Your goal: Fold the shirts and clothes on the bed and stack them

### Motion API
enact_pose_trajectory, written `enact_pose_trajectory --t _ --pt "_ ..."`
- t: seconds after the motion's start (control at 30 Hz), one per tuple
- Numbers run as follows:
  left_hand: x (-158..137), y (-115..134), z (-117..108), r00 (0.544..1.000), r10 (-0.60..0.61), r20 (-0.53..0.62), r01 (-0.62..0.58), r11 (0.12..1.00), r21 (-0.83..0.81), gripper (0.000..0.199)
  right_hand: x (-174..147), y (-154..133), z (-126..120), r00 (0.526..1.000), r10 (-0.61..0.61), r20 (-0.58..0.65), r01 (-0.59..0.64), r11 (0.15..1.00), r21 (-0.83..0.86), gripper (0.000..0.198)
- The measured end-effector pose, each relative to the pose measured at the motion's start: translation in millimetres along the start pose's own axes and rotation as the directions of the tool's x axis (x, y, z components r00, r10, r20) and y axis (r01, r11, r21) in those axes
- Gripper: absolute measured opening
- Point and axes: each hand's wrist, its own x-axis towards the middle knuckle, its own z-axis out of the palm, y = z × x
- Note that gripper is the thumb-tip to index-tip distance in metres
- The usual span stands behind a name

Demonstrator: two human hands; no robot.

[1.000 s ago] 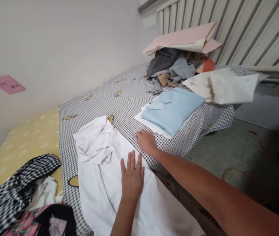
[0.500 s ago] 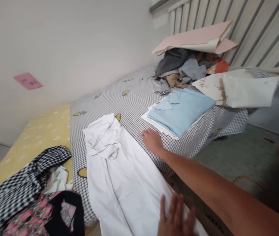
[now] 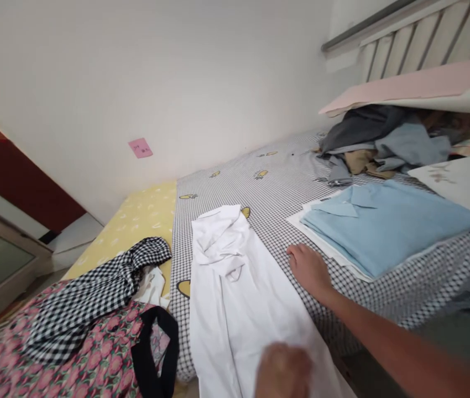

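A long white shirt (image 3: 255, 298), its collar part crumpled at the far end, lies stretched toward me along the bed. Over its near part is my left hand (image 3: 283, 371), smeared by motion, so its fingers cannot be made out. My right hand (image 3: 310, 272) rests on the checked sheet (image 3: 276, 204) just right of the shirt. Its fingers are curled together, and nothing shows in them. To the right of that hand sits a folded light blue shirt (image 3: 388, 226) on top of folded white cloth (image 3: 322, 243).
Left of the white shirt lie a black-and-white checked garment (image 3: 89, 301) and pink floral cloth (image 3: 106, 354) with a black band (image 3: 147, 354). A heap of grey clothes (image 3: 367, 130) sits under pink sheeting (image 3: 421, 85) at the back right. Behind the bed rises a white wall (image 3: 218, 72).
The view has swung left, so everything appears further right. My left hand had its fingers spread over the white shirt and now looks blurred and more bunched. My right hand stays beside the shirt.
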Motion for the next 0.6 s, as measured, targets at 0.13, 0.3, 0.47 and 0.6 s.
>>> enact_pose_trajectory --t 0.13,0.3,0.47,0.6 --pt "53 -83 -71 0.86 -0.324 -0.396 0.39 0.916 0.097 0.04 1 6 9 1.0 -0.031 -0.003 0.031 0.999 0.012 0.019" --pt "126 -145 -154 0.709 -0.479 -0.518 0.677 0.668 0.31 0.043 2 8 13 0.999 -0.045 -0.02 0.045 0.999 -0.002 0.018" --pt "178 -167 -162 0.678 -0.617 -0.399 0.735 0.573 0.363 0.048 2 7 17 0.998 -0.045 -0.046 0.044 0.999 -0.026 0.018" --pt "201 -179 -153 0.599 -0.71 -0.371 0.801 0.534 0.272 0.045 2 6 19 0.998 -0.041 -0.055 0.039 0.998 -0.039 0.018"
